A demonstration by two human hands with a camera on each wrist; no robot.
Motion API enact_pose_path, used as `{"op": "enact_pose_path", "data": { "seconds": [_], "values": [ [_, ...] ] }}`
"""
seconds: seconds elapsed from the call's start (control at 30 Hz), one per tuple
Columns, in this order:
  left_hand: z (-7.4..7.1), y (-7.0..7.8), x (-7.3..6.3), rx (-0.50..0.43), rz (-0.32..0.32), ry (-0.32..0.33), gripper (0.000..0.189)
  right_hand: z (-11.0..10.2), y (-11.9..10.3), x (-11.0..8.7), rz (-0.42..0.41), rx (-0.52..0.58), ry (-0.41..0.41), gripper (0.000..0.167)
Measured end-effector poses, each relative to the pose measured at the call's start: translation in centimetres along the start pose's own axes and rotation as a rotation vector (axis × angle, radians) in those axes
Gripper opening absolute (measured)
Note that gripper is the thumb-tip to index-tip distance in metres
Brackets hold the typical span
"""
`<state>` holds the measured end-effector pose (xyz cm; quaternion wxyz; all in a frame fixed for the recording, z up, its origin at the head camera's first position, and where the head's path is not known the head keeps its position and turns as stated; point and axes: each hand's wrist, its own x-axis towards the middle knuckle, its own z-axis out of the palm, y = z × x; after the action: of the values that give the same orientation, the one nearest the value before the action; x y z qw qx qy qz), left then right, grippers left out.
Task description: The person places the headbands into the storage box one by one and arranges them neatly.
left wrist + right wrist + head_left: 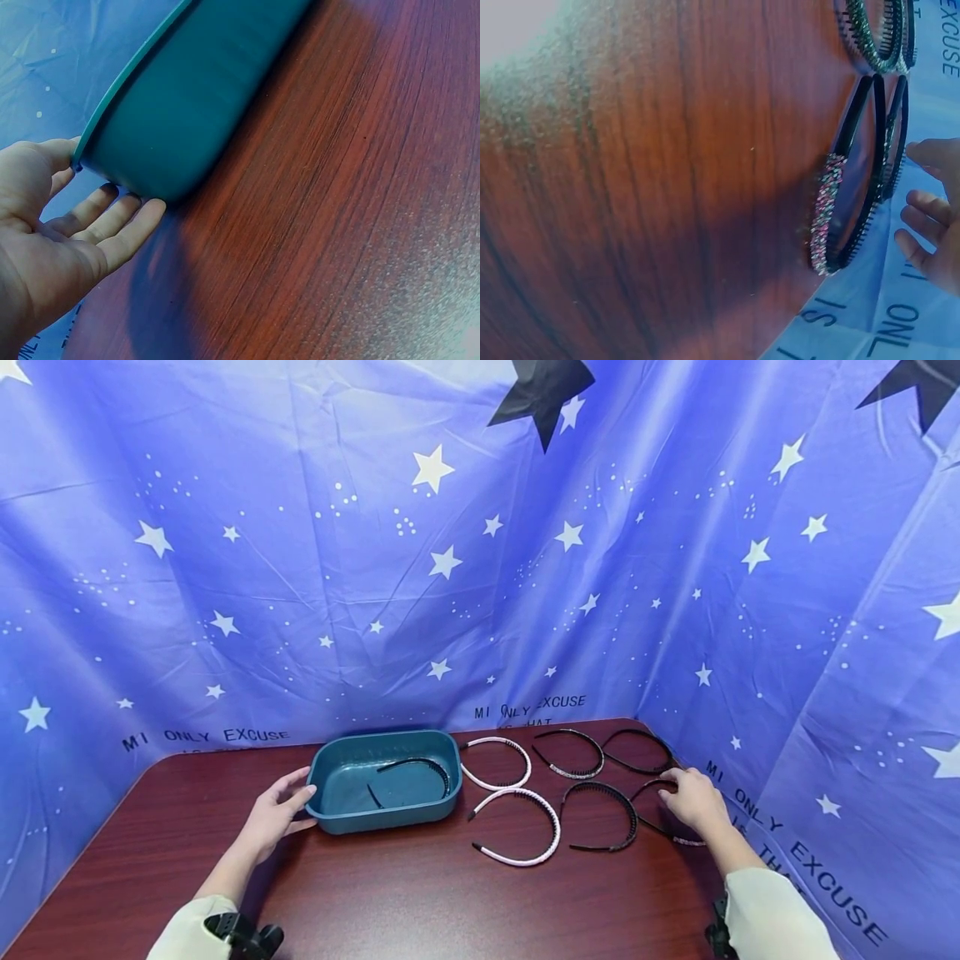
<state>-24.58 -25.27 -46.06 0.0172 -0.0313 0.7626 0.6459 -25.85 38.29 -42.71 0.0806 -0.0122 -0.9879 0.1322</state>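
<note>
My left hand is at the left end of a teal plastic basin. In the left wrist view its thumb touches the basin's rim, and its extended fingers lie against the outer wall. A black toothed headband lies inside the basin. At the table's right side my right hand is over a black headband with a pink and silver glitter section. The right wrist view shows a gap between its loosely bent fingers and that headband; nothing is held.
Two white headbands lie right of the basin. Beyond them are a black glitter headband, a black toothed headband and a black headband at the back right. A blue starry curtain hangs behind the brown table.
</note>
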Motion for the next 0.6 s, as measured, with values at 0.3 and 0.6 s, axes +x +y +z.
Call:
{"op": "enact_pose_path", "data": {
  "seconds": [0.3,0.6],
  "values": [
    [0.0,0.1,0.0,-0.007,0.006,-0.002,0.060,-0.1,1.6,-0.7,0.095,0.021,-0.034,0.039],
    [0.1,0.3,-0.2,-0.011,0.017,0.002,0.059,-0.3,2.4,-1.5,0.160,0.014,-0.033,0.042]
  ]
}}
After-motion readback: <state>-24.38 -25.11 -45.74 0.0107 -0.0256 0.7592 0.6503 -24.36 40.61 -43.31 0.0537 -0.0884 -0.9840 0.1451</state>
